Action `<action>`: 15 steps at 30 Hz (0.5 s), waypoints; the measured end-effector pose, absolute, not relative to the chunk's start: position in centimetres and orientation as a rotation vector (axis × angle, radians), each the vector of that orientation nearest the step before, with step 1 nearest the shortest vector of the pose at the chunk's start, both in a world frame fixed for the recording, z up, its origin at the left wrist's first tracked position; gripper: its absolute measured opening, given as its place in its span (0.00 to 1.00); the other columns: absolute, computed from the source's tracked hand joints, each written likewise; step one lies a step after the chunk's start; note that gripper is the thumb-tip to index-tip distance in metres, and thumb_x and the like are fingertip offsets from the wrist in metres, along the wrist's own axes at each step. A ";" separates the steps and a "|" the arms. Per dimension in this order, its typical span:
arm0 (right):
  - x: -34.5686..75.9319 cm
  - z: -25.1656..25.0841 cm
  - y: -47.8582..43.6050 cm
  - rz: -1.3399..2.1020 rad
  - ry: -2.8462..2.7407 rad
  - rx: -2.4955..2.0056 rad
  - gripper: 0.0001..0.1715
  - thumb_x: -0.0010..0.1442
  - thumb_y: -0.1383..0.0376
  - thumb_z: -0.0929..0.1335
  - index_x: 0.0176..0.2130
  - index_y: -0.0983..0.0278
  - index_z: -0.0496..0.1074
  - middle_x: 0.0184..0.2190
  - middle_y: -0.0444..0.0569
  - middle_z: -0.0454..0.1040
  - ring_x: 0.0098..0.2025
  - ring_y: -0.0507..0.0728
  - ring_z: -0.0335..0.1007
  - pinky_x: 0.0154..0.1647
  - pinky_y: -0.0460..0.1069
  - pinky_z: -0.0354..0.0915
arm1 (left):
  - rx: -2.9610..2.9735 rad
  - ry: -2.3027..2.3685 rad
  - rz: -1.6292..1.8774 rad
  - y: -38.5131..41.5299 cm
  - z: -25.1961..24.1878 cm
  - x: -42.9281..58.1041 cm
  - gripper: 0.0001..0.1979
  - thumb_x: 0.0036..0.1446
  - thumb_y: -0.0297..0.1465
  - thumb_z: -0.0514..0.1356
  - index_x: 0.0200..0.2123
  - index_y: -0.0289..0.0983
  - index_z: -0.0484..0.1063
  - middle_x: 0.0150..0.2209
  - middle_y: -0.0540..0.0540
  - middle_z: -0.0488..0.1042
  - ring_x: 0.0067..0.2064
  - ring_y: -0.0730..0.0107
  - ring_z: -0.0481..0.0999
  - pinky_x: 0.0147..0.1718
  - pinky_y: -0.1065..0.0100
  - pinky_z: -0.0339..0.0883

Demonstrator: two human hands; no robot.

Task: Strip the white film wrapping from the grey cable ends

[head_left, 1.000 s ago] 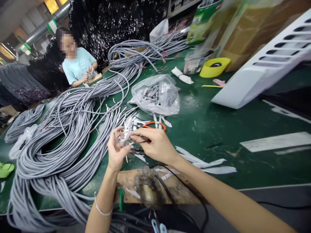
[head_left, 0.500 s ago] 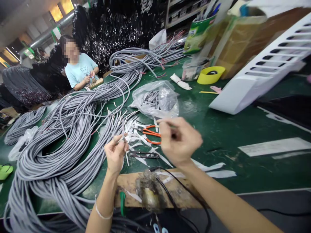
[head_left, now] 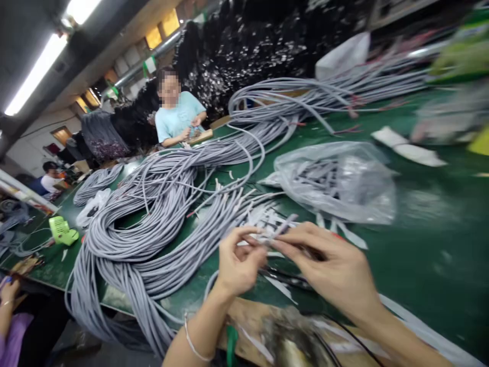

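In front of me my left hand (head_left: pixel 241 262) and my right hand (head_left: pixel 330 267) meet with fingertips close together. Both are pinched on a short visible stretch of grey cable (head_left: pixel 284 225), which slants up to the right between them. Motion blur hides the detail at the fingertips. White strips (head_left: pixel 263 216) lie on the table just behind the hands. Beyond my right hand sits a clear plastic bag (head_left: pixel 367 188) with many short grey pieces (head_left: pixel 319 176) inside. Left of my hands, loose grey cable ends with pale tips (head_left: pixel 233 201) fan out.
A big coil of grey cables (head_left: pixel 114 229) covers the left of the green table (head_left: pixel 428 255). A wooden board (head_left: pixel 244 316) with a soiled lump (head_left: pixel 290 341) lies below my hands. A co-worker (head_left: pixel 179 114) sits across; a light green object (head_left: pixel 63 230) stands far left.
My right hand has come in to my left hand, and both now pinch at the cable. The view has swung left. The orange-handled scissors are now mostly hidden behind my right hand.
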State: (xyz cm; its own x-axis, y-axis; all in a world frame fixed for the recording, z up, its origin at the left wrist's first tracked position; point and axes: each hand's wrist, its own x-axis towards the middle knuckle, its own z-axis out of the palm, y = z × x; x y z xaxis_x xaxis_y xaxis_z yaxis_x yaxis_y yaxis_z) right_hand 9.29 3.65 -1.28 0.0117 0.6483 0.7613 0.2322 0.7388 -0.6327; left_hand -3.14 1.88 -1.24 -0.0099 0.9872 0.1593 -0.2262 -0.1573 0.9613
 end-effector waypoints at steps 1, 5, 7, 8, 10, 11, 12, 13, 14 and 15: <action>9.2 -1.3 3.6 0.344 -1.548 -0.747 0.05 0.55 0.67 0.66 0.28 0.58 0.69 0.22 0.44 0.67 0.21 0.52 0.64 0.19 0.48 0.59 | 1.171 0.978 1.414 1.8 -1.2 -3.1 0.24 0.39 0.45 0.66 0.36 0.35 0.68 0.25 0.53 0.62 0.18 0.84 0.59 0.16 0.77 0.53; 8.9 -1.2 3.5 0.230 -1.568 -0.753 0.04 0.55 0.66 0.64 0.29 0.57 0.68 0.24 0.45 0.68 0.23 0.55 0.66 0.21 0.51 0.62 | 1.274 1.121 1.382 1.5 -1.0 -2.8 0.21 0.45 0.44 0.63 0.36 0.34 0.69 0.25 0.50 0.63 0.18 0.83 0.57 0.16 0.75 0.51; 8.8 -0.9 3.5 0.270 -1.589 -0.713 0.04 0.55 0.66 0.64 0.29 0.57 0.67 0.23 0.45 0.67 0.21 0.54 0.65 0.17 0.49 0.62 | 1.364 1.169 1.385 1.4 -1.1 -2.8 0.17 0.48 0.41 0.60 0.36 0.34 0.69 0.27 0.47 0.65 0.20 0.80 0.59 0.17 0.74 0.52; 8.9 -0.8 3.5 0.294 -1.583 -0.698 0.04 0.55 0.66 0.64 0.28 0.57 0.67 0.22 0.45 0.67 0.20 0.54 0.64 0.15 0.48 0.61 | 1.426 1.186 1.395 1.3 -1.2 -2.9 0.15 0.50 0.40 0.59 0.36 0.34 0.70 0.28 0.46 0.65 0.22 0.78 0.60 0.19 0.73 0.53; 9.0 -0.7 3.7 0.323 -1.549 -0.711 0.05 0.55 0.67 0.64 0.27 0.57 0.66 0.21 0.45 0.66 0.18 0.52 0.63 0.12 0.46 0.60 | 1.549 1.211 1.410 1.3 -1.3 -3.0 0.12 0.53 0.37 0.57 0.34 0.34 0.70 0.29 0.46 0.66 0.24 0.76 0.61 0.21 0.71 0.54; 9.1 -0.7 3.8 0.323 -1.530 -0.736 0.06 0.55 0.67 0.65 0.26 0.58 0.66 0.21 0.45 0.66 0.18 0.52 0.63 0.12 0.46 0.60 | 1.583 1.216 1.411 1.4 -1.4 -3.1 0.11 0.53 0.37 0.56 0.33 0.35 0.70 0.28 0.46 0.66 0.24 0.75 0.61 0.22 0.71 0.55; 9.1 -0.8 3.9 0.321 -1.514 -0.771 0.06 0.54 0.66 0.65 0.26 0.58 0.66 0.20 0.45 0.66 0.18 0.52 0.63 0.13 0.45 0.60 | 1.583 1.207 1.409 1.4 -1.4 -3.2 0.11 0.54 0.38 0.56 0.31 0.35 0.69 0.27 0.47 0.65 0.24 0.75 0.60 0.23 0.71 0.54; 9.2 -0.9 4.1 0.325 -1.509 -0.815 0.06 0.54 0.66 0.65 0.25 0.59 0.66 0.20 0.45 0.67 0.18 0.52 0.63 0.14 0.45 0.60 | 1.548 1.180 1.404 1.4 -1.3 -3.2 0.12 0.54 0.40 0.56 0.30 0.35 0.68 0.26 0.48 0.64 0.23 0.76 0.59 0.22 0.71 0.54; 9.2 -1.2 4.2 0.328 -1.505 -0.858 0.07 0.53 0.65 0.65 0.24 0.60 0.66 0.20 0.44 0.67 0.18 0.52 0.64 0.15 0.45 0.61 | 1.480 1.128 1.406 1.5 -1.2 -3.3 0.14 0.52 0.42 0.57 0.28 0.36 0.66 0.24 0.50 0.62 0.22 0.77 0.58 0.21 0.72 0.53; 9.2 -1.4 4.5 0.345 -1.510 -0.895 0.08 0.53 0.64 0.65 0.23 0.61 0.67 0.19 0.44 0.67 0.18 0.51 0.63 0.15 0.45 0.61 | 1.400 1.058 1.404 1.5 -1.1 -3.3 0.16 0.51 0.44 0.58 0.26 0.36 0.63 0.23 0.52 0.60 0.21 0.79 0.56 0.20 0.73 0.51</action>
State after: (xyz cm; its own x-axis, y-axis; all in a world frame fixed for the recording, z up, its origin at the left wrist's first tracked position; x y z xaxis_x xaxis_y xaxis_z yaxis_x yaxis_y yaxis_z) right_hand 9.22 4.46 -1.42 0.0876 0.7019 0.7069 0.3252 0.6506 -0.6863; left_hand -3.34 1.54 -1.14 0.0045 0.9640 0.2659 -0.0102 -0.2659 0.9640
